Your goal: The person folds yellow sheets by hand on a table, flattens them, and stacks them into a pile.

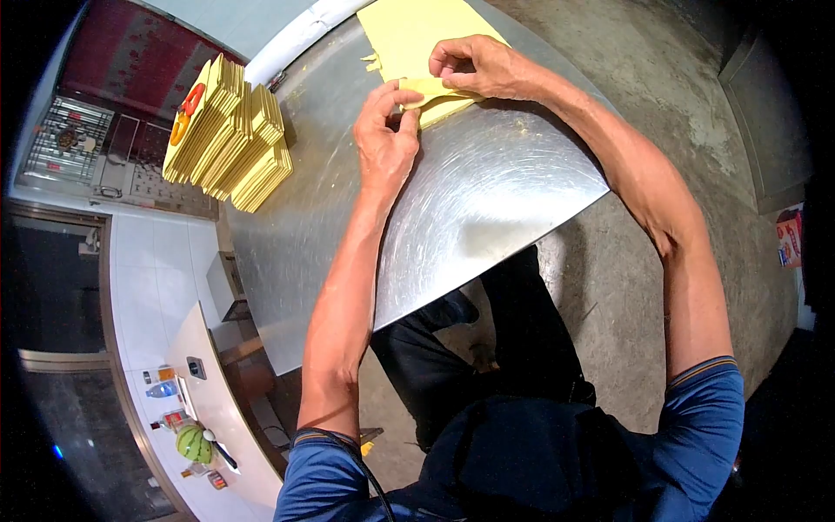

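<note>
A yellow sheet [417,39] lies flat at the far end of the metal table [496,191], with small torn bits at its left edge. Its near edge is folded or rolled up between my two hands. My left hand [385,130] pinches the left end of this fold between thumb and fingers. At the fold's right part, my right hand [487,68] has its thumb and fingers closed on the yellow material. Both hands are close together, only a short stretch of the fold showing between them.
Stacks of folded yellow pieces [235,130] stand at the table's left, with orange-and-red-handled scissors [187,113] on top. A white roll [300,39] lies along the far-left edge. Lower left, a side table [217,374] holds a watermelon [194,444] and bottles.
</note>
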Motion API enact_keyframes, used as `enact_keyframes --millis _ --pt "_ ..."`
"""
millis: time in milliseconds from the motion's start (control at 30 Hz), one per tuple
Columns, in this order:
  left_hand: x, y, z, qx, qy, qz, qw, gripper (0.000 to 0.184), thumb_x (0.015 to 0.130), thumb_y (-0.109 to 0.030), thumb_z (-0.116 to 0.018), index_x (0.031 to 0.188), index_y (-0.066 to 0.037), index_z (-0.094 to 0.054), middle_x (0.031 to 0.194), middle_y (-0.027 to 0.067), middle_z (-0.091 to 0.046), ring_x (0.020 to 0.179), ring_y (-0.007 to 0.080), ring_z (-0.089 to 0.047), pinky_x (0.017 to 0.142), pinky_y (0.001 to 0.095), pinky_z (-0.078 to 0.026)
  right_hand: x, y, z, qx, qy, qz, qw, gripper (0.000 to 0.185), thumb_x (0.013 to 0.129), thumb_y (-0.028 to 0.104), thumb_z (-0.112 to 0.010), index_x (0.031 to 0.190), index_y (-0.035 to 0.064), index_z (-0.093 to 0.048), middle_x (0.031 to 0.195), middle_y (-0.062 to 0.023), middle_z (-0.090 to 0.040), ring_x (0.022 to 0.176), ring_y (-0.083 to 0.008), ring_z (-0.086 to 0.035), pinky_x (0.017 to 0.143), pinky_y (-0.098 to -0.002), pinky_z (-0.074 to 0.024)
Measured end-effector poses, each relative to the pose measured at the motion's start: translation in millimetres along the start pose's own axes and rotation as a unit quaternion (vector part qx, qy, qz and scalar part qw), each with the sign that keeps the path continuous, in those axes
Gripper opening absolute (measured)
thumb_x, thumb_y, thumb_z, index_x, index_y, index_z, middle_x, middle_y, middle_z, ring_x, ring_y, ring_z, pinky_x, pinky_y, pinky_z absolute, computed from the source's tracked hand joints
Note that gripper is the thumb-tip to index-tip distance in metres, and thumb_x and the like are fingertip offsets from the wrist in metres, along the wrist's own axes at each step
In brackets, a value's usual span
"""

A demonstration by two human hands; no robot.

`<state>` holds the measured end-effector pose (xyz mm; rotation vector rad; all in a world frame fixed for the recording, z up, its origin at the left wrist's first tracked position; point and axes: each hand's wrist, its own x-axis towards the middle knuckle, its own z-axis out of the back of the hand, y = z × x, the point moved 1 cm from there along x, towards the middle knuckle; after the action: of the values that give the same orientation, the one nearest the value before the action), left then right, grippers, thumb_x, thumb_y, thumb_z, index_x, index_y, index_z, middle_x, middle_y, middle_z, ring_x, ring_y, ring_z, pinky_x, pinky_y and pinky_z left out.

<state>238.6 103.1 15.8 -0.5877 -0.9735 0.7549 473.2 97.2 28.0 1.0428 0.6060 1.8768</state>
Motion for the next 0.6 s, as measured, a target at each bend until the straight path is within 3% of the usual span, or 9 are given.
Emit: enact_keyframes --millis 33,133,333,433,600 --pt "0 -1 0 0.006 0.004 0.019 1.000 0.025 0.095 -0.001 -0.072 0.118 -0.007 -0.078 0.133 0.0112 -0.072 0.121 0.0209 -0.068 0.100 0.0331 -0.054 -1 3 1 0.002 0.001 0.001 1.000 0.009 0.098 0.009 -0.068 0.103 0.0025 -0.070 0.090 -0.0002 -0.066 0.084 -0.0133 -0.060 0.081 -0.0312 -0.0525" --pt "0 8 -1 -0.008 0.001 -0.006 1.000 0.020 0.093 0.002 -0.072 0.111 -0.004 -0.079 0.134 0.0144 -0.071 0.099 0.0196 -0.073 0.083 0.0313 -0.059 -5 8 3 -0.008 0.009 0.009 1.000 0.008 0.098 0.008 -0.068 0.102 0.0035 -0.072 0.090 0.0001 -0.066 0.086 -0.0139 -0.061 0.082 -0.0309 -0.0529" --pt "1 11 0 -0.022 -0.003 0.016 1.000 0.017 0.095 0.001 -0.071 0.108 -0.004 -0.080 0.132 0.0143 -0.072 0.096 0.0194 -0.073 0.086 0.0315 -0.058 -11 6 1 -0.013 0.048 0.046 0.998 0.014 0.097 0.014 -0.072 0.105 0.0036 -0.078 0.112 -0.0059 -0.067 0.106 -0.0199 -0.065 0.100 -0.0372 -0.0526" --pt "0 5 2 -0.019 0.010 0.055 0.998 0.017 0.098 -0.005 -0.071 0.112 -0.002 -0.081 0.134 0.0122 -0.073 0.121 0.0221 -0.069 0.104 0.0333 -0.053 -9 7 0 -0.024 0.067 0.027 0.997 0.015 0.096 0.016 -0.076 0.104 0.0041 -0.079 0.112 -0.0049 -0.067 0.107 -0.0202 -0.065 0.100 -0.0373 -0.0525" --pt "0 1 2 -0.021 0.010 0.078 0.997 0.017 0.097 -0.006 -0.071 0.111 -0.003 -0.081 0.136 0.0129 -0.073 0.122 0.0228 -0.069 0.104 0.0344 -0.053 -6 3 1 -0.001 0.080 0.007 0.997 0.019 0.094 0.021 -0.081 0.105 0.0053 -0.081 0.113 -0.0045 -0.068 0.108 -0.0207 -0.066 0.101 -0.0382 -0.0520"
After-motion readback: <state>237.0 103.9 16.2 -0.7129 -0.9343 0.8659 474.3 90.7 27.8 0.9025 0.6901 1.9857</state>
